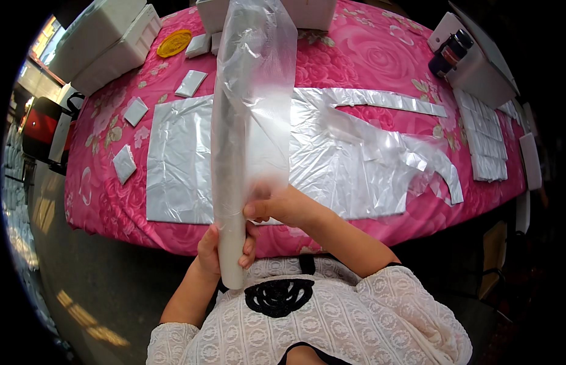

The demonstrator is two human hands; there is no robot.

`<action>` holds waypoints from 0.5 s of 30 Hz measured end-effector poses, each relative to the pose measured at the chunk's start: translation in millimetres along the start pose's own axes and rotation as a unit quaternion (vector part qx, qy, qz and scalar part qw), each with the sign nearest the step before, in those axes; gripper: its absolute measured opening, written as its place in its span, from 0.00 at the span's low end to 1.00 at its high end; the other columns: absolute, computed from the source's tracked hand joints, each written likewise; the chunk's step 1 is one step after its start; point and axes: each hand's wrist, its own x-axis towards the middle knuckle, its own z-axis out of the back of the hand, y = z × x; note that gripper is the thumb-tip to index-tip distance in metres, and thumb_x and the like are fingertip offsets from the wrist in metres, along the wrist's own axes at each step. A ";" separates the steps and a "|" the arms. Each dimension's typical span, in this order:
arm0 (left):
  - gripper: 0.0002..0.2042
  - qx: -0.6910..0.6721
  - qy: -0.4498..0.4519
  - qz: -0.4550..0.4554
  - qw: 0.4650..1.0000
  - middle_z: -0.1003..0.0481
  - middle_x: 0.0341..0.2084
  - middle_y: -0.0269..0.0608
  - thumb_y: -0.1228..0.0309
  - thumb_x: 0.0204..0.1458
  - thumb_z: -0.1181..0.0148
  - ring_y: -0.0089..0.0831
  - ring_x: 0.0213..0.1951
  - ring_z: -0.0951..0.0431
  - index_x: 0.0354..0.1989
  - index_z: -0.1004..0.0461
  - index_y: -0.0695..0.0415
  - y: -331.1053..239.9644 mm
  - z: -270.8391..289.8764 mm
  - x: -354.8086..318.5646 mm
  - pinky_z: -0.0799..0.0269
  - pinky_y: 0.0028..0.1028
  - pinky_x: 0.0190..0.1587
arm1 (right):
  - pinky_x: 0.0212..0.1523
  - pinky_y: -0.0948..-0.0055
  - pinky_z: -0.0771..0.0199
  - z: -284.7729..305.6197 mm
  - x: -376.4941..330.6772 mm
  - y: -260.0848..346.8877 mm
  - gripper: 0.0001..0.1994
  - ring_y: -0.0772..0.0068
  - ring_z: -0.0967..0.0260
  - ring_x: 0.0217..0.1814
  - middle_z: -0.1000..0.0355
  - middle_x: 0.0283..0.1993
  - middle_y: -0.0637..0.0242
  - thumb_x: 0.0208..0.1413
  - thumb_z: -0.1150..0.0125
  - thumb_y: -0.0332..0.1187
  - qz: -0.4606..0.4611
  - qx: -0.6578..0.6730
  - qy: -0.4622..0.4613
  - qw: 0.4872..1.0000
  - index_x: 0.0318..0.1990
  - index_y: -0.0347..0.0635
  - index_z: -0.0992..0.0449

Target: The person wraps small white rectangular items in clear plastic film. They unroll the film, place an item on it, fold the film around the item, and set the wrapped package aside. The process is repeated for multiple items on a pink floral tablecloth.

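Upright in front of me stands a long white roll [230, 243] with clear plastic film around it. My left hand [219, 249] is wrapped round its lower part, thumb on one side and fingers on the other. The loose plastic film [268, 79] spreads up and to the right from the roll. At the roll's right side my right hand [271, 204] is closed with thumb and fingers on the film's edge; some fingers look blurred behind it. Beneath, a translucent silvery plastic apron [331, 170] with long straps lies flat on the table, partly hidden by the film.
A pink flowered cloth [380, 55] covers the table. Several small folded plastic packets [124, 163] lie at left, near a yellow coil [174, 43]. White foam boxes [109, 45] stand far left. On the right are a dark bottle [450, 53] and stacked folded plastic [482, 140].
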 end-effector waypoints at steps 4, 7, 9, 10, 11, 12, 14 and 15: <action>0.36 -0.107 0.079 0.013 0.991 0.32 0.24 0.41 0.39 0.48 0.54 0.27 0.20 0.30 0.44 0.35 0.67 7.4 9.0 -1.4 0.32 0.24 0.23 | 0.26 0.81 0.40 -14.2 -2.2 2.4 0.19 0.81 0.39 0.26 0.32 0.27 0.70 0.43 0.32 0.41 -0.006 0.049 -0.031 0.998 0.36 0.38 0.28; 0.34 -0.009 -0.004 0.010 1.000 0.31 0.25 0.42 0.40 0.49 0.56 0.28 0.23 0.28 0.44 0.36 0.66 0.8 1.9 5.7 0.30 0.25 0.26 | 0.27 0.81 0.39 -1.5 -1.8 2.1 0.18 0.81 0.38 0.27 0.31 0.28 0.71 0.42 0.31 0.40 -0.019 0.005 -0.031 0.999 0.37 0.38 0.28; 0.33 0.080 -0.099 -0.006 0.992 0.30 0.27 0.43 0.41 0.51 0.57 0.29 0.26 0.27 0.45 0.36 0.65 0.2 -0.7 9.0 0.30 0.25 0.28 | 0.27 0.81 0.38 5.9 -3.0 1.9 0.19 0.82 0.38 0.27 0.31 0.27 0.71 0.42 0.31 0.40 -0.008 -0.010 -0.039 0.999 0.37 0.38 0.27; 0.32 0.112 -0.148 -0.020 0.982 0.29 0.28 0.44 0.42 0.52 0.58 0.30 0.27 0.27 0.45 0.37 0.65 2.5 0.4 9.5 0.29 0.25 0.29 | 0.27 0.82 0.38 6.4 -3.4 3.8 0.19 0.83 0.38 0.27 0.31 0.27 0.72 0.43 0.32 0.40 -0.014 -0.033 -0.053 0.998 0.38 0.38 0.27; 0.31 0.144 -0.196 -0.034 0.969 0.29 0.30 0.45 0.43 0.52 0.59 0.30 0.28 0.26 0.46 0.37 0.64 4.6 0.3 10.3 0.29 0.26 0.30 | 0.27 0.82 0.38 5.8 -3.8 6.5 0.19 0.83 0.38 0.26 0.31 0.27 0.72 0.43 0.32 0.41 -0.021 -0.055 -0.066 0.996 0.38 0.38 0.27; 0.26 0.166 -0.234 -0.093 0.953 0.29 0.31 0.43 0.49 0.54 0.55 0.28 0.29 0.27 0.47 0.38 0.62 5.6 -5.2 12.7 0.29 0.25 0.32 | 0.27 0.82 0.38 5.0 -4.2 8.1 0.19 0.83 0.38 0.26 0.31 0.27 0.72 0.43 0.32 0.41 -0.027 -0.078 -0.080 0.993 0.39 0.38 0.27; 0.22 0.267 -0.246 -0.138 0.921 0.29 0.31 0.41 0.55 0.53 0.49 0.26 0.29 0.27 0.47 0.39 0.61 12.3 -7.2 13.7 0.29 0.24 0.32 | 0.26 0.83 0.37 1.2 -2.7 7.9 0.18 0.85 0.38 0.26 0.31 0.27 0.72 0.44 0.33 0.40 -0.047 -0.105 -0.103 0.988 0.39 0.37 0.26; 0.21 0.317 -0.250 -0.160 0.901 0.29 0.31 0.41 0.58 0.53 0.46 0.25 0.29 0.27 0.47 0.39 0.61 13.7 -7.2 13.9 0.30 0.24 0.32 | 0.26 0.83 0.37 -1.1 -1.2 7.2 0.18 0.86 0.38 0.26 0.31 0.27 0.73 0.45 0.33 0.39 -0.055 -0.119 -0.115 0.985 0.40 0.36 0.26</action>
